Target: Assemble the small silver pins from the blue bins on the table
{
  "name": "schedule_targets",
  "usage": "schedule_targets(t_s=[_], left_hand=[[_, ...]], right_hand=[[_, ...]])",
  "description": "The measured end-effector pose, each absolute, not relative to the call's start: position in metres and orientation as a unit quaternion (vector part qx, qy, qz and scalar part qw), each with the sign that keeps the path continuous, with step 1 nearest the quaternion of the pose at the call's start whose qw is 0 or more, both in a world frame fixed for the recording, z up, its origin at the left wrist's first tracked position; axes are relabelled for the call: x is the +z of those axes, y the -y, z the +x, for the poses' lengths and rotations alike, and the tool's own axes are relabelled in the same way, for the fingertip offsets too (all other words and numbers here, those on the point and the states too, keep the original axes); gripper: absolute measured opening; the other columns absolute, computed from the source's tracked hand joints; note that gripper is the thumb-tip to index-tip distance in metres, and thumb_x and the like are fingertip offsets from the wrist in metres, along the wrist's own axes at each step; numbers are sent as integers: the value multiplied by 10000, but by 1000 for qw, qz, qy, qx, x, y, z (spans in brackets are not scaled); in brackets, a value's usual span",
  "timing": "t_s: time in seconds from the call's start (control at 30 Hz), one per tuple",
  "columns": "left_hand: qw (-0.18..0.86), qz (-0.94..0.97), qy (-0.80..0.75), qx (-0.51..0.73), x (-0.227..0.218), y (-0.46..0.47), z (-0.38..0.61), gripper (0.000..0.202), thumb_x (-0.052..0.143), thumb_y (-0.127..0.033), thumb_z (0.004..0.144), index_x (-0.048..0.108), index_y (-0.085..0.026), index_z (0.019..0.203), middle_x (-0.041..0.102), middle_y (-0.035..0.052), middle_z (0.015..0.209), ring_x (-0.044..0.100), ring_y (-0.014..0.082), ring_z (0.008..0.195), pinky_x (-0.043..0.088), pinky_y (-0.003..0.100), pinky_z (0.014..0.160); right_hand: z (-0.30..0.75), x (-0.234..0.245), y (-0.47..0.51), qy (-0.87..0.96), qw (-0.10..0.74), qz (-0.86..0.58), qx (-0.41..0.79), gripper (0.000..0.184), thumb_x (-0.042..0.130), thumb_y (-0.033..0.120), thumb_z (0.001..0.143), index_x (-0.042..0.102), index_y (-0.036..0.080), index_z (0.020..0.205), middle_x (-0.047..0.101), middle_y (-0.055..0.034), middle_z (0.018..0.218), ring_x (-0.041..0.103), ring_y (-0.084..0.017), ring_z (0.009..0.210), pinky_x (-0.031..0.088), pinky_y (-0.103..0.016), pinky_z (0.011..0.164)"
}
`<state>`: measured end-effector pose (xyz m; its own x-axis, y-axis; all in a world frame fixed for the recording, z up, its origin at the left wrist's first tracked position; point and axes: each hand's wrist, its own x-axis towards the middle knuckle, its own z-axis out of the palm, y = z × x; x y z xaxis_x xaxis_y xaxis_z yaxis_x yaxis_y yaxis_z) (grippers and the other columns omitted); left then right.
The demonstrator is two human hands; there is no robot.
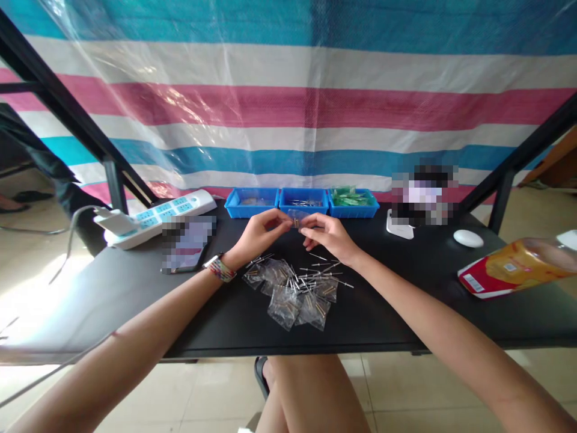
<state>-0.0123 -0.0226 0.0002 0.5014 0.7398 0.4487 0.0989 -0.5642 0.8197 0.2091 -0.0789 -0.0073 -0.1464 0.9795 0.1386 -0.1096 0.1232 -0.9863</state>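
Note:
My left hand (260, 236) and my right hand (332, 237) hold a small clear plastic bag (296, 219) between their fingertips, just in front of the blue bins. Small brass-coloured pieces show in the bag. Below my hands, a loose pile of silver pop rivets (300, 281) lies on the black table (216, 325). Around and partly under it are several clear bags (283, 307) with brass-coloured pieces inside. The middle blue bin (305, 211) contains silver rivets, the right blue bin (354, 210) green packets. In the left blue bin (252, 210) lies something clear, hard to make out.
A white power strip (157, 216) with a plugged-in adapter and a phone (188, 245) lie on the left. To the right are a white oval object (467, 239) and a large bottle (509, 264) on its side. A striped tarp (270, 108) hangs behind.

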Motion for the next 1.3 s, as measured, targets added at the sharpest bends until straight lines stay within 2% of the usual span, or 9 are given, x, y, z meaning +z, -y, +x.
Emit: schedule_targets(t_s=[0.13,0.3,0.4,0.47,0.57,0.7,0.8,1.07,1.3], left_hand=[[406,777,-261,403,1,24,-11,341,753,-506,966,733,-167,930,762,57,895,696,182,840,562,300,778],[420,761,-270,414,1,20,-14,366,689,-530,1003,690,-169,942,734,41,828,696,174,791,563,296,762],[430,762,-261,408,-2,18,-14,330,714,-495,978,685,-170,934,722,41,834,700,174,783,567,292,744],[429,769,-257,399,-4,17,-15,307,718,-473,972,687,-171,926,723,46,848,702,176,783,567,293,735],[416,781,-255,390,-5,17,-15,277,704,-443,980,696,-173,919,727,51,860,705,180,791,564,298,740],[400,792,-264,379,-3,19,-16,228,691,-393,981,708,-174,922,736,53,863,713,187,809,561,301,754],[394,796,-266,376,-3,19,-17,211,686,-378,971,711,-176,916,737,53,858,713,190,802,562,302,741],[352,818,-261,374,0,22,-16,215,698,-389,972,740,-180,997,770,60,933,713,193,845,576,308,779],[336,840,-242,351,4,26,-14,200,746,-369,959,773,-185,1031,771,55,963,706,175,823,577,298,777]], right_hand=[[210,-8,74,531,494,-415,549,421,937,510,738,711,177,862,748,-28,784,708,-144,613,640,-285,589],[220,7,56,434,586,-398,556,434,956,496,720,731,189,930,797,-43,885,720,-130,688,654,-271,692],[230,13,49,454,566,-447,524,438,848,590,834,744,182,953,809,-79,871,672,-134,598,580,-265,571],[238,14,51,518,528,-508,440,487,763,653,884,748,167,855,755,-62,705,571,-123,480,455,-260,474],[247,18,63,661,415,-541,314,485,795,616,849,697,177,670,644,-12,553,539,-128,495,382,-267,517],[251,26,81,775,189,-518,310,282,875,400,774,710,196,671,678,13,605,593,-147,583,378,-274,573],[249,24,87,798,134,-508,296,130,840,241,778,738,205,707,706,14,667,614,-148,623,391,-273,603],[241,-1,78,805,283,-459,248,50,726,165,885,694,194,862,690,-8,845,590,-136,689,426,-272,673],[219,-20,71,644,452,-432,441,392,826,570,842,705,202,903,714,-17,779,679,-166,652,541,-284,596]])
